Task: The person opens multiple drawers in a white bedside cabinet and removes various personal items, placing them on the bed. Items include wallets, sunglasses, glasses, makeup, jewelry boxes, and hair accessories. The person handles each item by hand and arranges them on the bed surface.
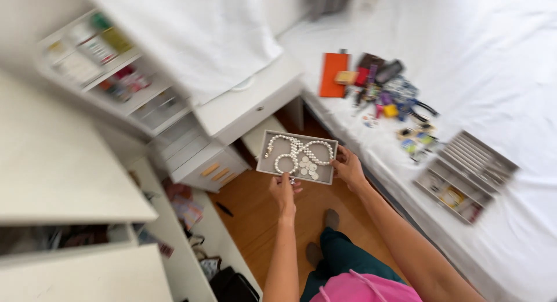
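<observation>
left hand point(284, 190): grip clamped on near edge of grey tray point(271, 163) | right hand point(349, 168): grip clamped on tray's right end | tray: mid-air over wooden floor point(255, 212), left of bed point(499, 64) | inside: pearl necklace point(299, 150), white discs point(309, 168)

Both hands point(282, 189) point(350, 168) forward, fingers clasped.

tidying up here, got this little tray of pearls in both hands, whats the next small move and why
Probably keep the grey tray level and carry it right, toward the bed. The pearl strands and loose round discs lie unsecured in it, and the left hand and right hand hold only its near edge and right corner.
</observation>
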